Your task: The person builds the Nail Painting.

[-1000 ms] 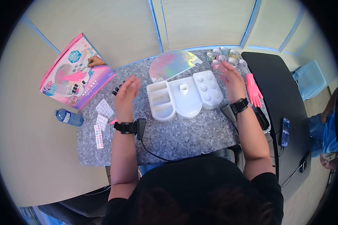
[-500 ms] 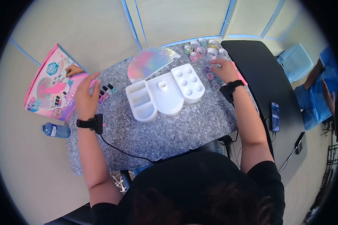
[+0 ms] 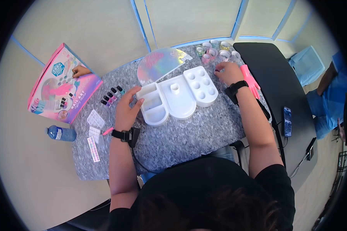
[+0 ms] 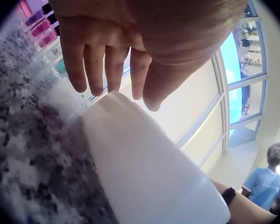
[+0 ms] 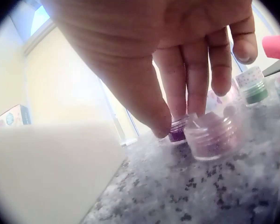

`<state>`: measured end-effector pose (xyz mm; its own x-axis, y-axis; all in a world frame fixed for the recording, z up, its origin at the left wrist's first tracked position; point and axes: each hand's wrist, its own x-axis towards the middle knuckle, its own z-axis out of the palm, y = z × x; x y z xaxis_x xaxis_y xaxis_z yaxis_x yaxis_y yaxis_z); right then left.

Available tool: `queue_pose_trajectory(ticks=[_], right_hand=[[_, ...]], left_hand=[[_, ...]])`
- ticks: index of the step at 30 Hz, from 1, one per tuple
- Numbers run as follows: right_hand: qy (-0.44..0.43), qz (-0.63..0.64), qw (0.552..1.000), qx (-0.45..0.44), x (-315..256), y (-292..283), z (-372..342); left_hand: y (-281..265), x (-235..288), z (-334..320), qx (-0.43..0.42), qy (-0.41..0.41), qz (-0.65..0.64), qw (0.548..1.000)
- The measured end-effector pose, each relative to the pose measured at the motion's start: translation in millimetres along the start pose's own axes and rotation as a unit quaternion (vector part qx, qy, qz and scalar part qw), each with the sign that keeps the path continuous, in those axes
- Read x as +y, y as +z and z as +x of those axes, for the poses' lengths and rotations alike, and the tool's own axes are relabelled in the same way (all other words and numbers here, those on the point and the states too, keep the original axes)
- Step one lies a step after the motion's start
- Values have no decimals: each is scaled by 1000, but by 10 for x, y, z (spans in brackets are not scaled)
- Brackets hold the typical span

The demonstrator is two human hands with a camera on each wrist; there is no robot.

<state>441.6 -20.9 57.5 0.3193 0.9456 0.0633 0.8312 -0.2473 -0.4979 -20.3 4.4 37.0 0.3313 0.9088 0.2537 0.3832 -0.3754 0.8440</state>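
Note:
In the head view, a white plastic tray (image 3: 181,109) with compartments, a small central post and round wells sits mid-table. My left hand (image 3: 128,109) is at its left side, fingertips close to the rim. The left wrist view shows that hand's fingers (image 4: 94,70) extended beyond the tray's white wall (image 4: 144,163). Right of the tray, my right hand (image 3: 229,73) reaches down to the tabletop. Its thumb and fingertips pinch a small jar of purple glitter (image 5: 178,133). Just in front stands a clear jar of pink glitter (image 5: 213,140).
Behind the tray lies a shiny holographic half-round panel (image 3: 158,67). Several small jars (image 3: 212,53) cluster at the back right near a pink hand model (image 3: 250,82). On the left are nail polish bottles (image 3: 111,97), a nail art box (image 3: 61,84), sticker sheets (image 3: 93,149) and a water bottle (image 3: 61,133).
My left hand has come from beside the nail art box to the tray's left rim. The right hand has closed its fingertips on the purple jar. The head view has shifted.

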Motion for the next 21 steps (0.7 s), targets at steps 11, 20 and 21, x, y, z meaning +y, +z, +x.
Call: queue_pose_trajectory(ticks=[11,20,21], right_hand=[[-82,67,991,75,-335,-80,-169],[-223,18,974,25,-901,45,-321],[-225,19,974,27,-899,76,-327]], left_hand=[[15,-116,-12,-4,-56,-147,988],[20,-205,-9,-19,-42,-159,986],[23,-223,-20,-19,-45,-159,986]])
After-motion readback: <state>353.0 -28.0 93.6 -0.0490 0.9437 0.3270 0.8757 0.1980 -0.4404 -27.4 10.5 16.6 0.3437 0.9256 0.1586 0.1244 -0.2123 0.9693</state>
